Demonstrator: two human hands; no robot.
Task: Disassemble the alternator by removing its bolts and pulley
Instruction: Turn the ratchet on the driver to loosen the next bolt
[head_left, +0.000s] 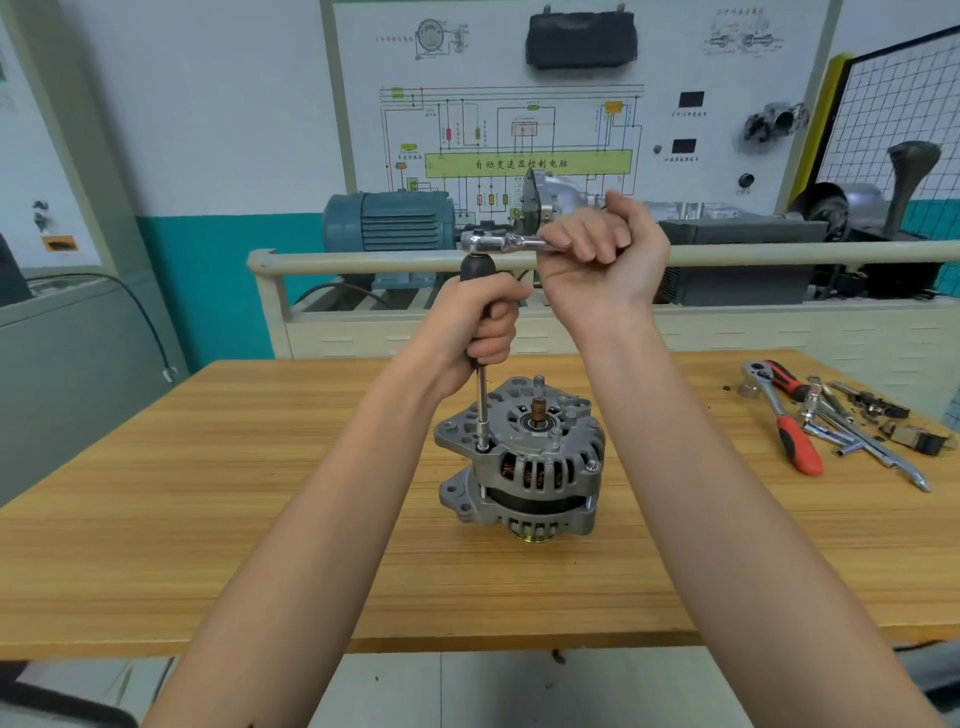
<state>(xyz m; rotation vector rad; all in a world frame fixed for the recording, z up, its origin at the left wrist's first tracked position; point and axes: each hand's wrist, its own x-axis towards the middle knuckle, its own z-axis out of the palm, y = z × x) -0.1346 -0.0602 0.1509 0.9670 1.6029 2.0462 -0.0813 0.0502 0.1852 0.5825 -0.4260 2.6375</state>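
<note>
Upright on tabletop (208, 493), alternator (522, 460), left hand (480, 317) fingers wrapped round driver handle (477, 270), shaft seated on housing bolt (482, 447), right hand (602, 254) fingers curled round ratchet (498, 242) atop handle.

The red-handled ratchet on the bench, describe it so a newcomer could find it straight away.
Start at the wooden table and go to the tool pile near its far right edge. The red-handled ratchet lies at the pile's left side, nearest the alternator. Its neighbours are bare metal bars and small dark parts.
</note>
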